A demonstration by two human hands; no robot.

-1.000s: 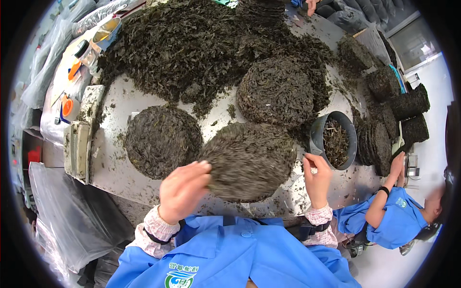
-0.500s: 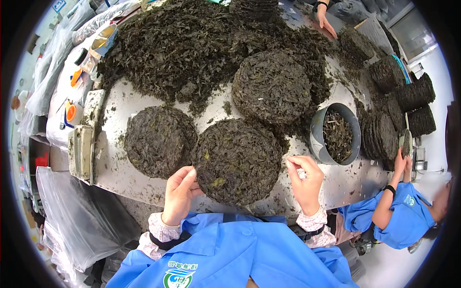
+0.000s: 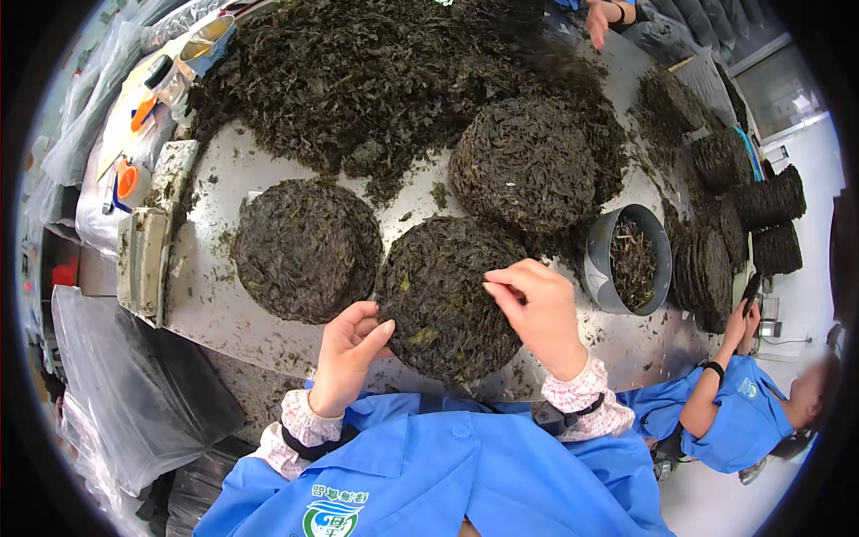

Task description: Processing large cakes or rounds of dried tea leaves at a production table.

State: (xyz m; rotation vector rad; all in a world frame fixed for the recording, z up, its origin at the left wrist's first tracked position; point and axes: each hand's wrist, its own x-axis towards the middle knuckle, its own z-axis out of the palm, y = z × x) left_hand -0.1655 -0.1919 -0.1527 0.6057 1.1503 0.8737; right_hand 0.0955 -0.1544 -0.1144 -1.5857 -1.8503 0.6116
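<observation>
A round, flat cake of dark dried seaweed (image 3: 447, 304) lies in front of me at the table's near edge, with a few greenish patches on top. My left hand (image 3: 344, 351) is at its left rim, thumb and curled fingers closed on the edge. Over the right part of the same cake my right hand (image 3: 541, 313) holds thumb and forefinger pinched together; whatever is between them is too small to make out. To the left sits a second seaweed cake (image 3: 306, 251), and behind, to the right, a thicker stack of seaweed cakes (image 3: 523, 166).
Loose seaweed (image 3: 358, 89) is heaped at the back. A grey round tub (image 3: 601, 267) holds brownish scraps. Beige blocks (image 3: 143, 259) line the left edge, near an orange tape dispenser (image 3: 132, 184). Seaweed stacks (image 3: 702, 259) stand at right, where a co-worker (image 3: 725, 403) works; another person's hand (image 3: 598, 25) is far back.
My right hand has moved left, from beside the near cake to above its right part. My left hand stays at the left rim. The far person's hand has moved back.
</observation>
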